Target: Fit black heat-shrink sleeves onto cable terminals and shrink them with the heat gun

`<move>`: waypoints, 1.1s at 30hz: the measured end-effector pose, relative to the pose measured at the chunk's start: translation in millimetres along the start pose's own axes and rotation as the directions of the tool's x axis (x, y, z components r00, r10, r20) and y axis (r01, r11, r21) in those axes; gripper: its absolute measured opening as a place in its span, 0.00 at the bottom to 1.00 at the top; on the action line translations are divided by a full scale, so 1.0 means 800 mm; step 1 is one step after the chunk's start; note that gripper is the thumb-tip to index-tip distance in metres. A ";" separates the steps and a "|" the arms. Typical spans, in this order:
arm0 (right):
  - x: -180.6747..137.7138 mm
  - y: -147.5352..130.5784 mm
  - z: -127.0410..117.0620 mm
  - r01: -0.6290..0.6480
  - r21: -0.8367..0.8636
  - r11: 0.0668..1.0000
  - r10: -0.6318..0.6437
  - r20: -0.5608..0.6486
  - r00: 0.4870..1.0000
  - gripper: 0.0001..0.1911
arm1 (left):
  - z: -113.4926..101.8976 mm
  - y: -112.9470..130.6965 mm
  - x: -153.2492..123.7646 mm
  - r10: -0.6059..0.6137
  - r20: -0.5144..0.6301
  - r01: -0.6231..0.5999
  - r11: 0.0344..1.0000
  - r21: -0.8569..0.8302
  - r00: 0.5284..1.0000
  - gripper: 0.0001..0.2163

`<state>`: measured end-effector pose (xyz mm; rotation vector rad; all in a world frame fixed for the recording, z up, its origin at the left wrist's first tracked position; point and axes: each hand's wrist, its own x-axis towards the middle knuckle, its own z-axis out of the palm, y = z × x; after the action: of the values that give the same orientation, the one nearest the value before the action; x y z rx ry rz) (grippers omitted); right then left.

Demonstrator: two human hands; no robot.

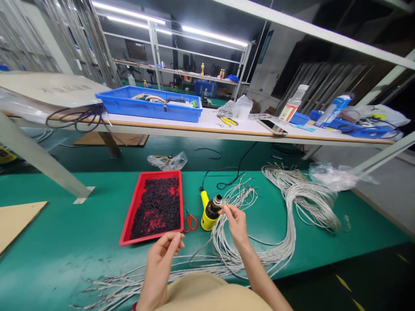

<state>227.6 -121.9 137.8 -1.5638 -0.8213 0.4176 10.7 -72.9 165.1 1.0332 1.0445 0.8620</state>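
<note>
My right hand (236, 221) pinches the end of a thin grey wire right at the metal nozzle of a yellow heat gun (210, 211) lying on the green table. My left hand (164, 255) is held with fingers together near the front edge of a red tray (129, 216) filled with small black pieces; whether it holds something I cannot make out. A big bundle of grey wires (292, 203) loops across the table to the right and runs under my right wrist. More wire ends (113, 287) lie fanned out near my left forearm.
Red-handled scissors (190, 222) lie between tray and heat gun. A raised shelf (207, 125) carries a blue bin (149, 106), plastic bags, a phone (272, 126), a bottle and blue boxes. Plastic bags (167, 161) lie on the table; a cardboard sheet (16, 220) is at far left.
</note>
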 end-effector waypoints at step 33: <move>-0.006 0.003 -0.009 -0.119 -0.085 0.989 0.114 -0.064 0.991 0.19 | 0.001 0.002 -0.002 0.008 0.012 -0.008 1.000 0.001 1.000 0.15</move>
<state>230.0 -130.5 136.2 -1.7050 -0.7134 0.4224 11.2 -73.9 166.7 1.0426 1.0315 0.8608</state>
